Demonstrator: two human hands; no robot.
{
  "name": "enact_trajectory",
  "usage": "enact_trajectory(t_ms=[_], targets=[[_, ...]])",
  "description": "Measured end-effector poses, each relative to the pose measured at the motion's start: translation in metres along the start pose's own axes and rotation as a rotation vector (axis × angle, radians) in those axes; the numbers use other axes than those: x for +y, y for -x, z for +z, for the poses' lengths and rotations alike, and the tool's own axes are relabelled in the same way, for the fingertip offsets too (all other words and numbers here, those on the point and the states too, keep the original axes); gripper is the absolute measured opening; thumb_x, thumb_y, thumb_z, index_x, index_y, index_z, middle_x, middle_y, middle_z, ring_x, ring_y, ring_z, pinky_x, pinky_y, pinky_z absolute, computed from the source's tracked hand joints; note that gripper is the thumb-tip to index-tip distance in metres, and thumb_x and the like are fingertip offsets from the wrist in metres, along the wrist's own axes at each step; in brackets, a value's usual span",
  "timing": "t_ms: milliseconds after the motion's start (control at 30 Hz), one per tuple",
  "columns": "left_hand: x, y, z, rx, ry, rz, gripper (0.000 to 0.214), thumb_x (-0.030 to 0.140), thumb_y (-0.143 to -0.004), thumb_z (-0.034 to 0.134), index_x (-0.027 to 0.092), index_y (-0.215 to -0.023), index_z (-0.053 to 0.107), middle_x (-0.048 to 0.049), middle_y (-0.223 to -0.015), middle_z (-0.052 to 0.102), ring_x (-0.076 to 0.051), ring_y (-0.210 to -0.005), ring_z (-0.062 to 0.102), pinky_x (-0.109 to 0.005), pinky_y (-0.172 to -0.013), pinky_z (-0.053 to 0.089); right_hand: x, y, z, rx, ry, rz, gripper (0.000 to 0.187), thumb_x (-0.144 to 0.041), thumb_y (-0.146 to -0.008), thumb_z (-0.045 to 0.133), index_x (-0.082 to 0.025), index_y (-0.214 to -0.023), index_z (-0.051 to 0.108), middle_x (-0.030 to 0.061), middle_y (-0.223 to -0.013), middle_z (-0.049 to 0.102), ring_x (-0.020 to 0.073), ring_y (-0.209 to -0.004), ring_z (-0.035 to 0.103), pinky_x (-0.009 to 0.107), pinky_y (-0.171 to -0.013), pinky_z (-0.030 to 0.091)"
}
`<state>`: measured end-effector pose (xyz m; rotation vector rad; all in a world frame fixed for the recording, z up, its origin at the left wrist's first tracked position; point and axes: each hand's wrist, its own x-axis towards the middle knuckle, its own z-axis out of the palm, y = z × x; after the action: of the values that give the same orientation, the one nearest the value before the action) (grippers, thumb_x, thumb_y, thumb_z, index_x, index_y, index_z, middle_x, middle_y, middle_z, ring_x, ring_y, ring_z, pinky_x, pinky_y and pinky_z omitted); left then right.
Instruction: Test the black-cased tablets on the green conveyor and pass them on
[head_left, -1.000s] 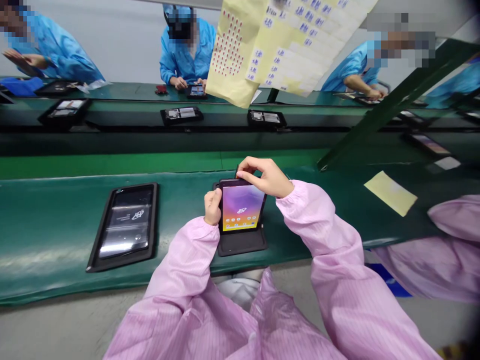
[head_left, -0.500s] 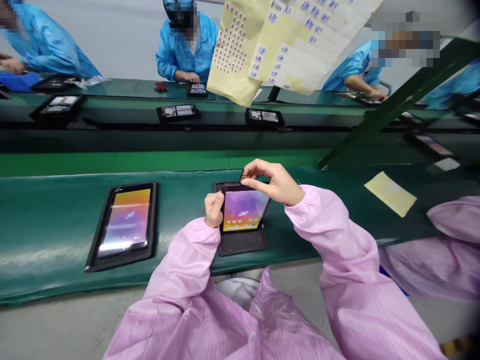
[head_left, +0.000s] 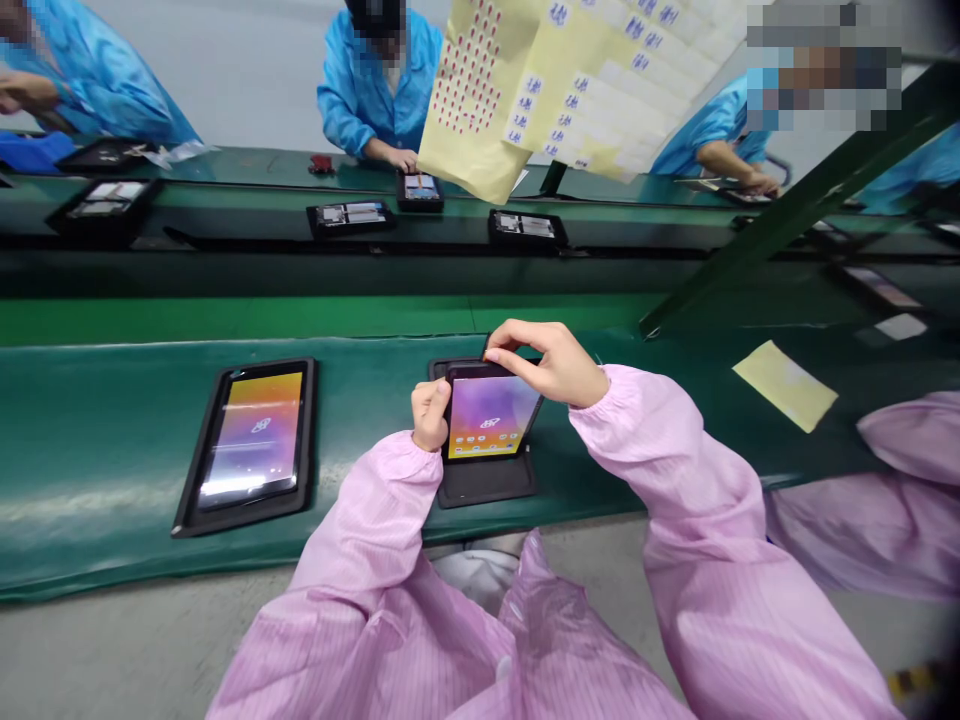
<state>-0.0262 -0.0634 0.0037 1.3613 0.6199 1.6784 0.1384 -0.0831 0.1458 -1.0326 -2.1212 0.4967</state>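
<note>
A lit tablet (head_left: 489,416) with an orange and purple screen is tilted up over a black tray (head_left: 486,480) on the green bench. My left hand (head_left: 430,414) is closed on the tablet's left edge. My right hand (head_left: 550,360) pinches at its top edge, fingers curled; whatever small thing sits between the fingertips is too small to name. A second lit tablet (head_left: 255,434) lies flat in its own black tray (head_left: 196,500) to the left, untouched.
A conveyor behind the bench carries black trays with opened devices (head_left: 351,216) (head_left: 527,228). Workers in blue coats (head_left: 375,85) sit across it. Yellow label sheets (head_left: 570,85) hang overhead. A yellow paper (head_left: 784,384) lies at right, beside a neighbour's pink sleeve (head_left: 892,500).
The left tablet's screen went from dark to lit. My right hand shifted slightly along the top edge of the held tablet, which tilted a little lower. The conveyor trays moved left.
</note>
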Motion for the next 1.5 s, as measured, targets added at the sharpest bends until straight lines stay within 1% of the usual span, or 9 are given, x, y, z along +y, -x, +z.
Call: enact_trajectory(t_ms=[267, 567, 933, 1033, 1133, 1267, 1300, 1400, 1500], targets=[[0.0, 0.0, 0.001, -0.006, -0.021, 0.023, 0.063, 0.054, -0.088, 0.052, 0.017, -0.042, 0.03, 0.0029, -0.042, 0.023, -0.008, -0.041, 0.019, -0.031, -0.046, 0.018, 0.004, 0.003, 0.002, 0.018, -0.085, 0.063, 0.021, -0.036, -0.088, 0.058, -0.016, -0.083, 0.062, 0.0018, -0.076, 0.066, 0.0118, -0.067, 0.06, 0.024, -0.066, 0.049], [0.002, 0.001, 0.002, -0.001, -0.038, 0.019, 0.061, 0.052, -0.09, 0.049, 0.016, -0.042, 0.036, 0.0022, -0.041, 0.028, -0.007, -0.039, 0.022, -0.03, -0.046, 0.019, 0.003, 0.002, 0.001, -0.014, 0.076, -0.011, 0.018, -0.028, -0.092, 0.052, -0.017, -0.082, 0.061, 0.0016, -0.077, 0.065, 0.0114, -0.068, 0.058, 0.024, -0.068, 0.045], [0.002, 0.0, 0.002, -0.01, -0.017, -0.009, 0.06, 0.052, -0.089, 0.05, 0.016, -0.043, 0.038, 0.0023, -0.041, 0.031, -0.007, -0.039, 0.023, -0.029, -0.044, 0.019, 0.003, 0.001, 0.004, -0.017, -0.021, 0.049, 0.022, -0.036, -0.089, 0.055, -0.017, -0.08, 0.059, 0.0003, -0.072, 0.063, 0.0113, -0.065, 0.058, 0.024, -0.065, 0.047], [0.0, -0.001, 0.001, 0.034, -0.006, -0.038, 0.06, 0.054, -0.087, 0.054, 0.016, -0.043, 0.038, 0.0025, -0.041, 0.032, -0.006, -0.04, 0.026, -0.029, -0.044, 0.02, 0.005, -0.004, 0.004, 0.05, -0.085, 0.063, 0.023, -0.038, -0.088, 0.058, -0.017, -0.079, 0.059, 0.0002, -0.073, 0.064, 0.0114, -0.065, 0.059, 0.025, -0.065, 0.048], [-0.002, -0.003, 0.001, 0.07, 0.019, -0.118, 0.062, 0.057, -0.083, 0.058, 0.016, -0.041, 0.037, 0.0029, -0.04, 0.034, -0.006, -0.04, 0.028, -0.027, -0.044, 0.02, 0.02, -0.002, -0.003, 0.271, -0.174, 0.132, 0.025, -0.044, -0.086, 0.059, -0.019, -0.082, 0.057, -0.0006, -0.074, 0.064, 0.0117, -0.066, 0.062, 0.025, -0.067, 0.05], [-0.004, -0.011, 0.004, 0.105, 0.088, -0.345, 0.059, 0.064, -0.077, 0.059, 0.015, -0.046, 0.049, 0.0019, -0.044, 0.045, -0.007, -0.04, 0.034, -0.025, -0.043, 0.024, 0.067, 0.039, -0.001, 0.567, 0.082, 0.421, 0.029, -0.048, -0.089, 0.049, -0.019, -0.083, 0.054, 0.0008, -0.078, 0.062, 0.013, -0.072, 0.061, 0.028, -0.073, 0.049], [-0.005, -0.014, 0.005, 0.128, 0.11, -0.402, 0.058, 0.065, -0.075, 0.061, 0.015, -0.048, 0.052, 0.0016, -0.045, 0.048, -0.007, -0.04, 0.036, -0.024, -0.043, 0.025, 0.08, 0.056, 0.006, 0.514, 0.219, 0.563, 0.033, -0.049, -0.089, 0.044, -0.019, -0.081, 0.055, 0.0013, -0.078, 0.062, 0.0132, -0.072, 0.059, 0.029, -0.075, 0.048], [-0.012, -0.02, 0.007, 0.191, 0.172, -0.531, 0.055, 0.066, -0.069, 0.065, 0.013, -0.054, 0.06, -0.0003, -0.05, 0.056, -0.009, -0.043, 0.047, -0.023, -0.045, 0.033, 0.109, 0.104, 0.035, 0.41, 0.331, 0.71, 0.036, -0.05, -0.082, 0.051, -0.018, -0.067, 0.057, 0.0018, -0.067, 0.058, 0.0159, -0.066, 0.052, 0.036, -0.076, 0.046], [-0.021, -0.023, 0.006, 0.233, 0.21, -0.616, 0.054, 0.066, -0.067, 0.067, 0.012, -0.062, 0.065, -0.0028, -0.056, 0.062, -0.013, -0.048, 0.056, -0.024, -0.049, 0.04, 0.116, 0.133, 0.063, 0.443, 0.461, 0.822, 0.036, -0.049, -0.08, 0.052, -0.015, -0.083, 0.063, 0.0127, -0.089, 0.061, 0.0267, -0.09, 0.053, 0.05, -0.086, 0.039]])
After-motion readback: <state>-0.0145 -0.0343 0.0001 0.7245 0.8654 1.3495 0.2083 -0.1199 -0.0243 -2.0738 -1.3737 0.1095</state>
